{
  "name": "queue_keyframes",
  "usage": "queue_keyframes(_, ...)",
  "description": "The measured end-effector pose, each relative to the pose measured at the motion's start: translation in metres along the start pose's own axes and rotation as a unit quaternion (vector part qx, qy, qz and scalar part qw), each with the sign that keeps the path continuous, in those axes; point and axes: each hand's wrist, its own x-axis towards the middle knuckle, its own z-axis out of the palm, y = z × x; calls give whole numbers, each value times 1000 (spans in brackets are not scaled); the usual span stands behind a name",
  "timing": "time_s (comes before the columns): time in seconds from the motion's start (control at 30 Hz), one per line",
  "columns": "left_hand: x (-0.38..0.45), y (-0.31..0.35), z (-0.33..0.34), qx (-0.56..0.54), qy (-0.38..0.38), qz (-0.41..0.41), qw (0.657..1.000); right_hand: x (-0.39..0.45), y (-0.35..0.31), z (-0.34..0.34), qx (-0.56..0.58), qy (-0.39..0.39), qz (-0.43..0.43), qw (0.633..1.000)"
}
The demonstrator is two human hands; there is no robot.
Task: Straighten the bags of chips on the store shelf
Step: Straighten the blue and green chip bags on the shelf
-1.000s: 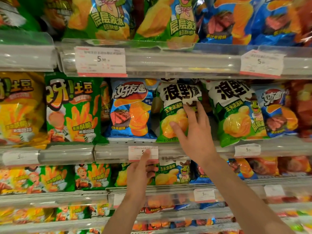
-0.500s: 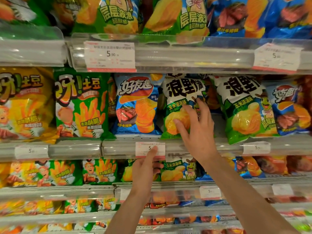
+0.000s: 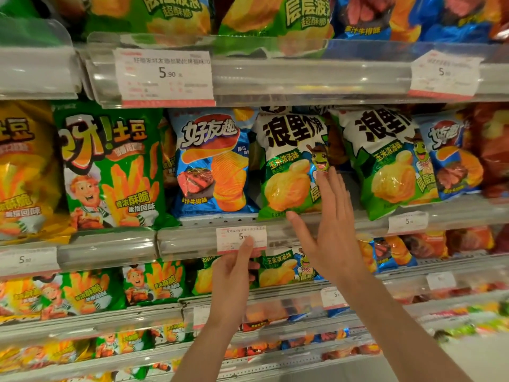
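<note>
The green-and-white chip bag (image 3: 289,164) stands on the middle shelf (image 3: 192,238), between a blue steak-flavour bag (image 3: 212,164) and a second green-and-white bag (image 3: 385,161) that leans to the left. The right hand (image 3: 327,230) is spread flat, fingers straight, its fingertips at the bag's lower right. The left hand (image 3: 234,274) rests a straight finger on the price tag (image 3: 241,239) below, its other fingers curled under. The upper tag (image 3: 165,75) reads 5.90. Rows of snack bags fill clear-fronted store shelves above and below.
</note>
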Motion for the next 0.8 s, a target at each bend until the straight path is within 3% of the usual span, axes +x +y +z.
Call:
queue_keyframes(0.27,-11,-30,-20,195,-79,126,969,-86,9,-9,17,-72,26,997)
queue_keyframes(0.4,-29,-52,-26,328,-109,153,926,-126,24,-18,86,-163,132,974)
queue_keyframes(0.57,-46,-66,-5,372,-96,154,910,-148,67,-34,123,-222,230,939)
queue_keyframes(0.8,-65,-76,94,357,-77,135,921,-133,143,-75,180,-230,239,926)
